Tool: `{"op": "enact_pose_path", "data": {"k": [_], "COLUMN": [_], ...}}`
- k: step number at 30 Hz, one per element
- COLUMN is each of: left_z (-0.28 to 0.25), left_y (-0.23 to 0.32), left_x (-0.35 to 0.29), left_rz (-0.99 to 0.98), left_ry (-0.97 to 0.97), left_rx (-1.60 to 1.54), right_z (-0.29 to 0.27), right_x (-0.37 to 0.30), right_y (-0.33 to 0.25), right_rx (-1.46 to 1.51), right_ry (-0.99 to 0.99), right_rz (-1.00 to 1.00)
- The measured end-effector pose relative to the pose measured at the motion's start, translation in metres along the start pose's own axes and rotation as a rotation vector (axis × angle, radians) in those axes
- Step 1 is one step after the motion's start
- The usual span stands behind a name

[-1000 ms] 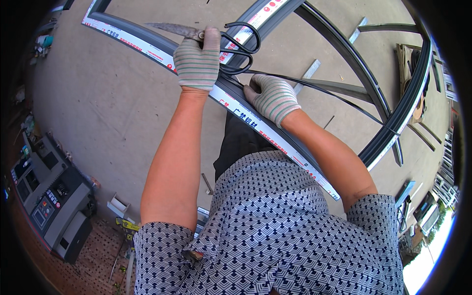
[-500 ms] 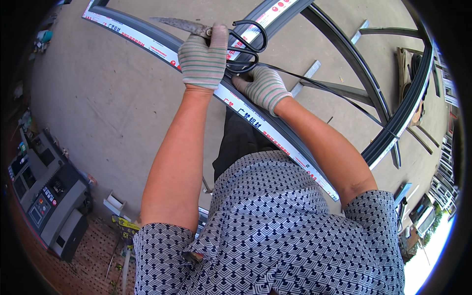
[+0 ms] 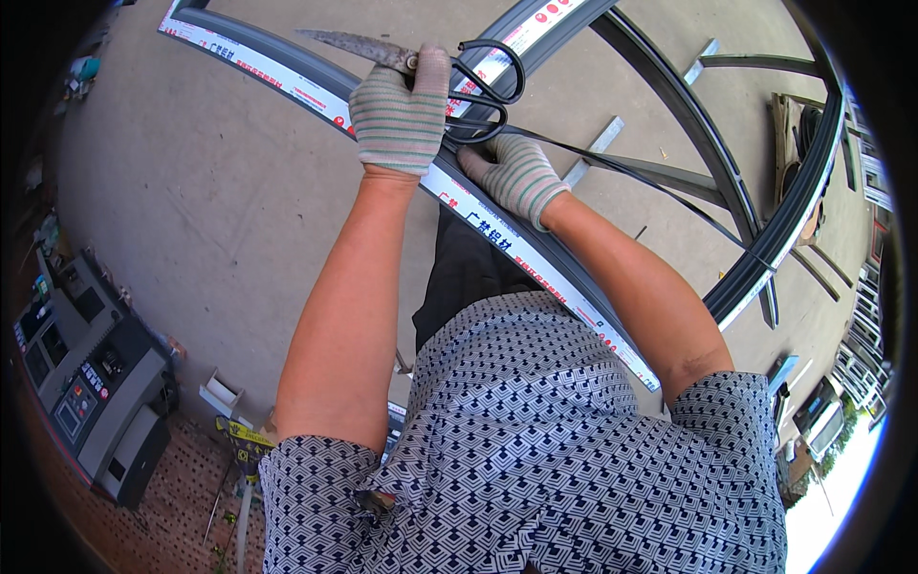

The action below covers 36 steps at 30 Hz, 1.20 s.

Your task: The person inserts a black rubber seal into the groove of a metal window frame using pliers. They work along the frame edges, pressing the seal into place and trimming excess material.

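My left hand point(image 3: 397, 120), in a striped knit glove, is closed around a pair of scissors point(image 3: 359, 45) near the pivot. The worn blades point left, and the black looped handles stick out to the right. Just right of it and lower, my gloved right hand point(image 3: 521, 177) rests on the dark window frame point(image 3: 564, 277), fingers closed at its inner groove. A thin black strip point(image 3: 622, 165) runs from these fingers across the opening to the frame's far right side. The fingertips of my right hand are partly hidden.
A crossbar point(image 3: 545, 29) of the frame runs up and right, and a curved bar point(image 3: 684, 96) spans its right part. Metal supports point(image 3: 598, 143) lie beneath. A grey machine point(image 3: 96, 383) stands at left, and boards point(image 3: 789, 143) lie at right.
My left hand and the scissors have shifted slightly to the right. My right hand has slid a little to the right along the frame, still at the strip.
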<state>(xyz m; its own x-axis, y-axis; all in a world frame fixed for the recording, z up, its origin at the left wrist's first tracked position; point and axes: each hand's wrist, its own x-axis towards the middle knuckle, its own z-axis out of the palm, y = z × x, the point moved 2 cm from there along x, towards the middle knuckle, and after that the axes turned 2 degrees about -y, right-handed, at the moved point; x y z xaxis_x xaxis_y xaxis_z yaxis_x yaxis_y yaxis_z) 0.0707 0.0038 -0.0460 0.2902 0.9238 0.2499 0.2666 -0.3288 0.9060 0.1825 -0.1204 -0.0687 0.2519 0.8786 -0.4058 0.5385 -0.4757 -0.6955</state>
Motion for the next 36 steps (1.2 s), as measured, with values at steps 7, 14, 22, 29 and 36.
{"op": "enact_pose_path", "data": {"k": [7, 14, 22, 29, 36], "left_z": [0.004, 0.007, 0.009, 0.008, 0.005], "left_y": [0.008, 0.007, 0.006, 0.007, 0.005], "left_x": [-0.003, -0.009, 0.000, 0.001, -0.001], "left_rz": [-0.008, -0.025, 0.009, -0.017, -0.031], "left_ry": [-0.025, -0.020, -0.015, 0.004, -0.013], "left_rx": [0.027, 0.001, -0.023, -0.068, -0.053], "right_z": [0.002, -0.004, -0.020, -0.008, -0.006], "right_x": [0.000, 0.000, 0.009, 0.006, 0.007], "right_y": [0.008, 0.013, 0.002, 0.003, 0.009], "right_rx": [-0.021, 0.009, -0.036, -0.113, 0.020], "right_ry": [0.041, -0.032, -0.071, 0.045, 0.002], "right_rz": [-0.046, -0.040, 0.029, -0.174, -0.058]}}
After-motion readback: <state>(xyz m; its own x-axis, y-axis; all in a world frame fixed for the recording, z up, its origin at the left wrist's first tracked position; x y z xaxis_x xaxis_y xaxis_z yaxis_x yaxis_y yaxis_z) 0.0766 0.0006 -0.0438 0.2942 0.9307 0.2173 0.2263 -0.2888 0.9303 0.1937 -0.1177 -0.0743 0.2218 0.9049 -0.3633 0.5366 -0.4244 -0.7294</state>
